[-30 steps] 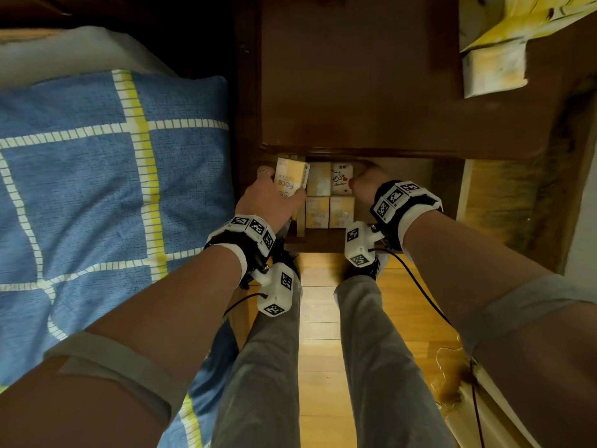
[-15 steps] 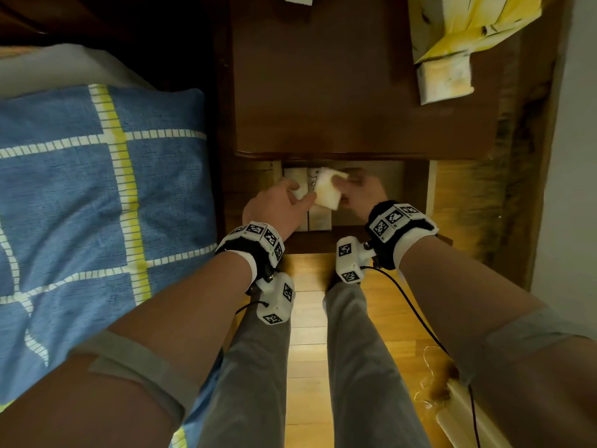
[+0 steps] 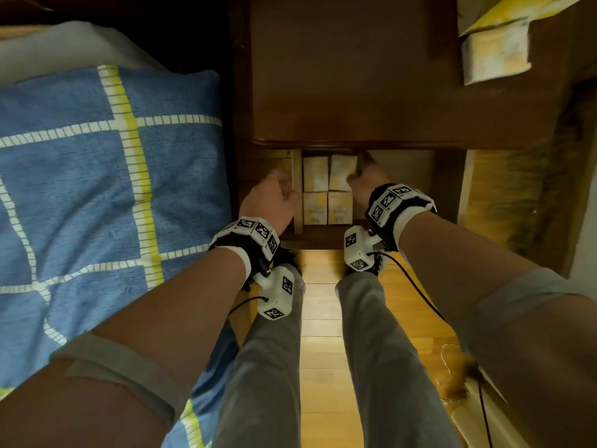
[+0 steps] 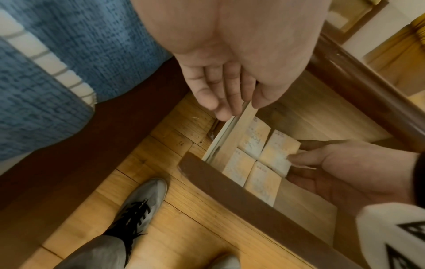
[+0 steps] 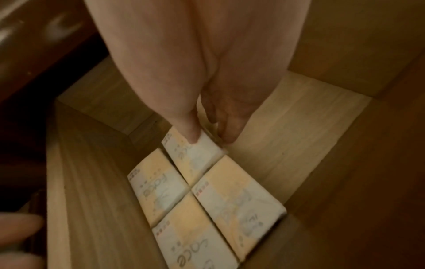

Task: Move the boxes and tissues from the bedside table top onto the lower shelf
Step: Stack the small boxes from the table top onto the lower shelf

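Four yellow-and-white tissue packs lie in a two-by-two block on the lower shelf [image 3: 400, 169] of the bedside table. My right hand [image 3: 361, 176] pinches the far right pack [image 3: 341, 173], thumb [image 5: 192, 135] on its top and fingers down its right side. That same pack [image 4: 279, 152] shows in the left wrist view. My left hand [image 3: 274, 198] hovers by the shelf's left side panel, fingers [image 4: 220, 94] straight and holding nothing. Another yellow-and-white pack [image 3: 494, 56] and a yellow box [image 3: 504, 11] sit on the dark table top [image 3: 349, 76] at the back right.
A bed with a blue checked pillow [image 3: 97, 173] runs close along the left. Wooden floor [image 3: 319, 318] lies below, with my legs and a grey shoe [image 4: 142, 200] on it. The right half of the shelf floor [image 5: 287, 127] is bare. A cable [image 3: 420, 295] hangs from my right wrist.
A second ago my left hand held a pack upright at the shelf. It passed to both hands, and now lies in the far right spot. The left hand has let go and drawn left.
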A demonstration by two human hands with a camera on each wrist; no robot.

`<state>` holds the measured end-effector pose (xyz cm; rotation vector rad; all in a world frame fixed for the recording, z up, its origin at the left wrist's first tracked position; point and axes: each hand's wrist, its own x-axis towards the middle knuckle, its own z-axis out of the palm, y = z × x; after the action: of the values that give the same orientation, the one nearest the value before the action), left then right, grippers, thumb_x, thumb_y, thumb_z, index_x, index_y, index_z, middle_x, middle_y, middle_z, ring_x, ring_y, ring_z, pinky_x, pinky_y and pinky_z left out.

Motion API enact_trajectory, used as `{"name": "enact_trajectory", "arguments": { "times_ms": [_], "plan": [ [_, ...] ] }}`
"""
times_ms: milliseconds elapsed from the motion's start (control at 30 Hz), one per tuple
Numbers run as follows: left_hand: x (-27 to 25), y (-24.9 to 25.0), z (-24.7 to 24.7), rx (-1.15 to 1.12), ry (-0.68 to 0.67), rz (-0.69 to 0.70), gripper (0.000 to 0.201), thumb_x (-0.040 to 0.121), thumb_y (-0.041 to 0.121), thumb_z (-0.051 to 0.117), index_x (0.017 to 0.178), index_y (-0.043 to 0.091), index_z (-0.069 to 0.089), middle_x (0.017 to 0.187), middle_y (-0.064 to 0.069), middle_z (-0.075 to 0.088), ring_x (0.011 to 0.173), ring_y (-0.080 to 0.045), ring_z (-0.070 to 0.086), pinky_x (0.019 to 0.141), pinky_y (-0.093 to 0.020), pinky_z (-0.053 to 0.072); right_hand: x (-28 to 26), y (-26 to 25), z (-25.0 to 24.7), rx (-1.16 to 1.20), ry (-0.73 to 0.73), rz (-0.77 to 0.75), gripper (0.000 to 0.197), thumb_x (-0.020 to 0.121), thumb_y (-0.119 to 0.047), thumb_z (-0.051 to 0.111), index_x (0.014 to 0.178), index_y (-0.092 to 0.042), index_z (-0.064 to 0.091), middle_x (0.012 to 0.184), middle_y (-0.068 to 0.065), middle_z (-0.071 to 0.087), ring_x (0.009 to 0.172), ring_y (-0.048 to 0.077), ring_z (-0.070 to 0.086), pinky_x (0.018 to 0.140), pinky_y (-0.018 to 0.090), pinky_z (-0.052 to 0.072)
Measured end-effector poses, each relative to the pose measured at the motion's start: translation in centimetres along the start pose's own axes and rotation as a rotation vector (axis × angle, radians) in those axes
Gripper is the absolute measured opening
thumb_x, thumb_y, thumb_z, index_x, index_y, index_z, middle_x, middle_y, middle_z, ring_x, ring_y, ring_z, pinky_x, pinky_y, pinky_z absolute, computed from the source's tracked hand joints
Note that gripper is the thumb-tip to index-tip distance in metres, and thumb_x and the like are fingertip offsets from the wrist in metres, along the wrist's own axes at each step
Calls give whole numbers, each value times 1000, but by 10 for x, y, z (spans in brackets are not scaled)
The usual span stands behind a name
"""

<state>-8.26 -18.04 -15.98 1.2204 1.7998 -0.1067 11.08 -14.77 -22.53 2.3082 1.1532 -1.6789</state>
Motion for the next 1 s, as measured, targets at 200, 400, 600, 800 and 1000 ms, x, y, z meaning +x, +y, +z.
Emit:
{"name": "enact_trajectory", "arguments": {
  "times_ms": [200, 400, 600, 800, 1000],
  "plan": [
    [-1, 6, -2, -12, 35, 11, 31, 95, 26, 53, 126, 24, 56, 111, 7, 70, 96, -20, 67, 85, -38, 55, -5, -3, -4, -172, -109, 70, 66, 97, -3, 41, 156, -13, 14, 150, 16, 42, 128, 33, 51, 100, 37, 48],
    [-6, 34, -9, 7, 68, 60, 22, 95, 25, 53, 115, 26, 61, 72, 18, 54, 78, -15, 61, 74, -32, 52, -22, 4, -14, -15, -68, 57, 55, 93, -5, 50, 147, -14, 39, 144, 11, 49, 130, 32, 49, 101, 35, 45],
    [-17, 70, -28, 20, 86, 99, 15, 94, 29, 54, 105, 30, 63, 76, 10, 63, 78, -19, 66, 71, -33, 54, -50, 0, -48, 198, -131, 51, 27, 95, -6, 51, 114, -19, 64, 130, 9, 61, 122, 25, 55, 107, 34, 43],
    [-10, 95, -44, 33, 143, 118, 15, 95, 26, 54, 108, 28, 61, 85, 8, 68, 71, -13, 63, 65, -30, 51, -40, -3, -55, -23, -86, 83, 42, 100, -10, 42, 141, -1, 46, 143, 21, 49, 133, 35, 47, 109, 38, 38],
    [0, 76, -28, 76, 285, 173, 23, 91, 23, 58, 114, 24, 52, 75, 12, 58, 65, -7, 57, 57, -24, 38, 7, 2, -2, -93, -179, 112, 43, 99, -10, 40, 142, -7, 43, 142, 14, 50, 122, 34, 54, 103, 42, 45]
  ]
}}
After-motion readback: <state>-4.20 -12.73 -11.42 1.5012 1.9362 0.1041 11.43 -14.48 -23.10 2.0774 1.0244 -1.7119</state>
